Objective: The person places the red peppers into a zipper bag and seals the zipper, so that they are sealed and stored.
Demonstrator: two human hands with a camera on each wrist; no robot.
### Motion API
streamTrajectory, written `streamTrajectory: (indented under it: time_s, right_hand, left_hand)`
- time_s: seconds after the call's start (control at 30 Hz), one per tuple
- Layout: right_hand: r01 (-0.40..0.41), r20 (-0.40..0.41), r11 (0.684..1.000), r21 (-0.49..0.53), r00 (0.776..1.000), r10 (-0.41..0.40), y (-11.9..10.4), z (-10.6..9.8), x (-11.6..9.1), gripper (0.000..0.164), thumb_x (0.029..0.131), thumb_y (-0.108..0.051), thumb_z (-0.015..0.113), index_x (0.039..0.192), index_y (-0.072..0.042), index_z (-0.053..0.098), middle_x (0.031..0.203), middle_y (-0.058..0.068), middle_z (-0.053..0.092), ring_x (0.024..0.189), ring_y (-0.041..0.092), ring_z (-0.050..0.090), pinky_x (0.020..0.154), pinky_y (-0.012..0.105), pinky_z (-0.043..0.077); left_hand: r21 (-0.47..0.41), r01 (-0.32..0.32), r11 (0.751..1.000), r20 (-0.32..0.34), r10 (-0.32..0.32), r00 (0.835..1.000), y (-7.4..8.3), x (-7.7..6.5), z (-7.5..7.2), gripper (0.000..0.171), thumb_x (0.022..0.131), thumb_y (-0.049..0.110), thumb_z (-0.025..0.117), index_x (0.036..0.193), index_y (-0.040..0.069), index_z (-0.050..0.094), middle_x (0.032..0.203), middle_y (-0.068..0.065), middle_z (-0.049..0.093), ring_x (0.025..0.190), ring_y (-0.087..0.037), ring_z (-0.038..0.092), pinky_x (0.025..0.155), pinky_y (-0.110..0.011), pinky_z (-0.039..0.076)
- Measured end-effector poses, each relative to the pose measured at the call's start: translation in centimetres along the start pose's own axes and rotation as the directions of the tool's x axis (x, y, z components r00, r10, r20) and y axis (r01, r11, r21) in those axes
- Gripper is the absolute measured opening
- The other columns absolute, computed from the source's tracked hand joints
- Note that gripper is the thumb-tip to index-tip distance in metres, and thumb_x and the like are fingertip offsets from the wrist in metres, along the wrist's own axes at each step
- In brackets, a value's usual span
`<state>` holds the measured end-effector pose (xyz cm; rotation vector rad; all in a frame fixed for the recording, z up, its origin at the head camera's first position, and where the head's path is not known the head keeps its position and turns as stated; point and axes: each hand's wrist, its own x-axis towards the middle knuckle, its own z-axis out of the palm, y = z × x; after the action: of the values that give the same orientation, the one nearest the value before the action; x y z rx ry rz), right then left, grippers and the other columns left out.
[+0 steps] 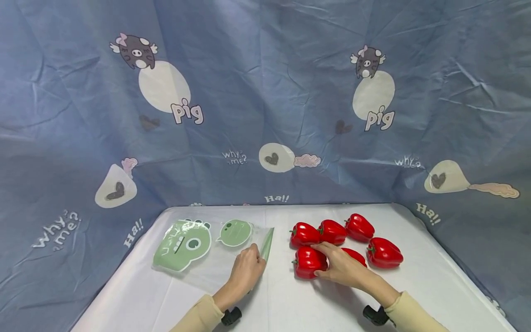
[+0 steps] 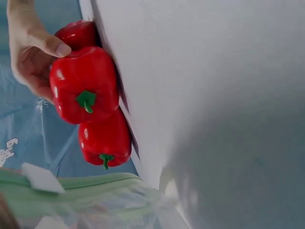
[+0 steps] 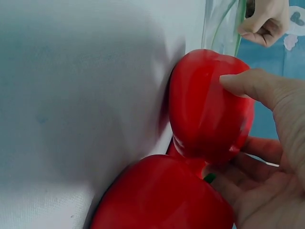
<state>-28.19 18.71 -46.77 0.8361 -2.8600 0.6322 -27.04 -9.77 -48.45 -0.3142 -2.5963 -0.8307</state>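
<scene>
My right hand (image 1: 343, 265) grips a red bell pepper (image 1: 309, 263) with a green stem, thumb on one side and fingers on the other. In the right wrist view the thumb presses on the held pepper's (image 3: 205, 105) glossy skin. At the left, my left hand (image 1: 246, 268) pinches the green-edged opening of a clear zip bag (image 1: 195, 249) printed with green cartoon faces. The bag's green zip edge (image 2: 95, 183) stands raised in the left wrist view, with a white slider on it. The left fingertips are mostly hidden.
Behind and right of the held pepper lie more red bell peppers, among them one at the back (image 1: 359, 227) and one at the right (image 1: 385, 253); another is partly covered by the right hand. A white cloth covers the table (image 1: 286, 304). A blue printed curtain (image 1: 265, 101) hangs behind.
</scene>
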Motion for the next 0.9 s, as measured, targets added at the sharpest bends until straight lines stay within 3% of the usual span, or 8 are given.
streamTrajectory:
  time_s: [0.3,0.63,0.9]
  right_hand:
    - [0.027,-0.015,1.000,0.007,1.000,-0.027,-0.2,0.0,0.0,0.066,0.073,-0.027,0.080,0.132,-0.008,0.055,0.123,0.005,0.058,0.111,0.018,0.058,0.092,0.042,0.054]
    - [0.003,-0.016,1.000,0.007,1.000,-0.003,-0.2,0.5,-0.3,0.064,0.075,-0.030,0.079,0.130,-0.006,0.057,0.129,0.011,0.058,0.117,0.028,0.058,0.095,0.048,0.052]
    - [0.005,-0.055,1.000,0.021,0.998,-0.004,-0.3,0.0,-0.4,0.060,0.076,-0.032,0.078,0.127,-0.009,0.058,0.115,-0.001,0.061,0.095,0.009,0.061,0.080,0.029,0.056]
  left_hand:
    - [-0.096,0.013,0.995,0.035,-0.010,0.999,0.3,0.2,-0.5,0.017,0.080,-0.004,0.056,0.071,0.007,0.048,0.060,0.001,0.046,0.052,-0.009,0.042,0.045,-0.020,0.035]
    - [-0.171,0.044,0.984,0.031,-0.039,0.999,1.0,0.7,-0.7,0.010,0.082,0.000,0.057,0.076,0.007,0.053,0.060,0.005,0.048,0.053,-0.006,0.043,0.049,-0.020,0.037]
    - [-0.252,0.064,0.966,0.076,-0.046,0.996,1.7,0.6,-0.8,0.007,0.085,0.000,0.055,0.080,0.005,0.055,0.059,0.005,0.049,0.050,-0.004,0.043,0.047,-0.020,0.038]
